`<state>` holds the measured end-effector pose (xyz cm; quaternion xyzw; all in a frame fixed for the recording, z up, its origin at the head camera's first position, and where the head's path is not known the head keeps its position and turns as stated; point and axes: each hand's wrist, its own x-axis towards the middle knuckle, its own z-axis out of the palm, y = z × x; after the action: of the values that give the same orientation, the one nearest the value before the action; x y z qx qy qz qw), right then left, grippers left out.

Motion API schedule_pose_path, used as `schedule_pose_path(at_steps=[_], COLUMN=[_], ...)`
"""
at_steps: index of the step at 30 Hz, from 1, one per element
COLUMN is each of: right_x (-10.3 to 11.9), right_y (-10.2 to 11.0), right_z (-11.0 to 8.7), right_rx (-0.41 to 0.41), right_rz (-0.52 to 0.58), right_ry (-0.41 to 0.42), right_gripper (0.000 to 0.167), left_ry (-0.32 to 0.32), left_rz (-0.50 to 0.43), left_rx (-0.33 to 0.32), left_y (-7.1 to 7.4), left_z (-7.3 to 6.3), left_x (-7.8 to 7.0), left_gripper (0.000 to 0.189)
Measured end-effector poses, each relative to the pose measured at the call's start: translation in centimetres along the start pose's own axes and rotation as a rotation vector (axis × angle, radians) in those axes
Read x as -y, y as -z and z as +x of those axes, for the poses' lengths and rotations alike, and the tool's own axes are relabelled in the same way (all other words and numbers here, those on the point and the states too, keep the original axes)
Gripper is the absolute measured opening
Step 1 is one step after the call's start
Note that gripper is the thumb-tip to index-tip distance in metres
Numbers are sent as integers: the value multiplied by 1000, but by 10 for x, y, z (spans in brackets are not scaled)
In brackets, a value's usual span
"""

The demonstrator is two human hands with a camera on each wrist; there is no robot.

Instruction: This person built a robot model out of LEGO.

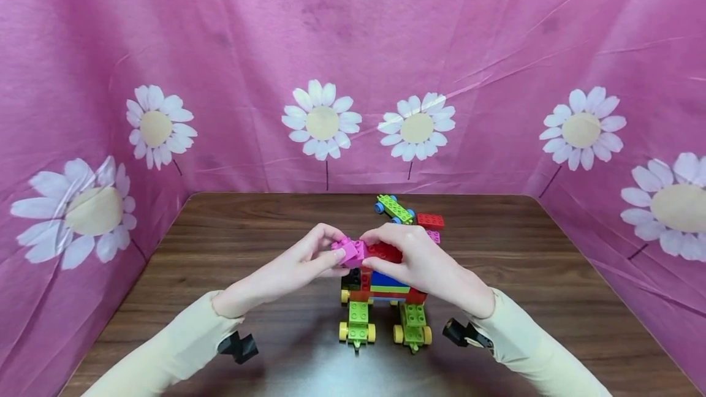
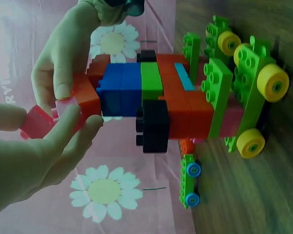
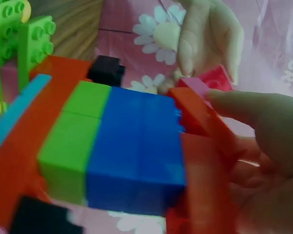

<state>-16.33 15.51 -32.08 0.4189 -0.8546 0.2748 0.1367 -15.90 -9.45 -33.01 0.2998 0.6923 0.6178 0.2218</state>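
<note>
A toy built of stacked bricks stands on wheeled green bases (image 1: 358, 323), with blue bricks (image 2: 122, 90) in its body and black bricks (image 2: 155, 126) at its sides. At its top, a red brick (image 2: 85, 95) adjoins a pink brick (image 3: 195, 86). My left hand (image 1: 303, 256) pinches a tilted pink brick (image 1: 347, 251) at that end. Opposite it, my right hand (image 1: 416, 256) holds the red brick between thumb and fingers, its thumb also touching the adjoining pink brick. The right fingertips are partly hidden behind the bricks.
Behind my right hand lie a green wheeled base (image 1: 394, 208) with blue wheels, a loose red brick (image 1: 430, 220) and a pink brick (image 1: 434, 236). The wooden table (image 1: 248, 225) ends at a pink flowered cloth (image 1: 237, 139) at the back and sides.
</note>
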Motion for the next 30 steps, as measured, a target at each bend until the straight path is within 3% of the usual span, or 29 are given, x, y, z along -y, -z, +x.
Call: schedule_pose_path(at_steps=[8, 12, 17, 30], right_x=[-2, -1, 0, 0], right_y=[14, 11, 9, 7], right_z=[-12, -11, -11, -14], right_rx=[50, 101, 156, 135], right_rz=[-159, -143, -167, -165], right_ry=[15, -35, -106, -152], right_gripper=[39, 38, 37, 40], left_ry=[-2, -3, -9, -68], left_rz=[73, 128, 160, 221], left_rx=[-62, -92, -80, -99], left_y=[2, 4, 3, 1], left_z=[-3, -7, -8, -7], left_x=[-5, -7, -6, -5], left_gripper=[38, 34, 32, 30])
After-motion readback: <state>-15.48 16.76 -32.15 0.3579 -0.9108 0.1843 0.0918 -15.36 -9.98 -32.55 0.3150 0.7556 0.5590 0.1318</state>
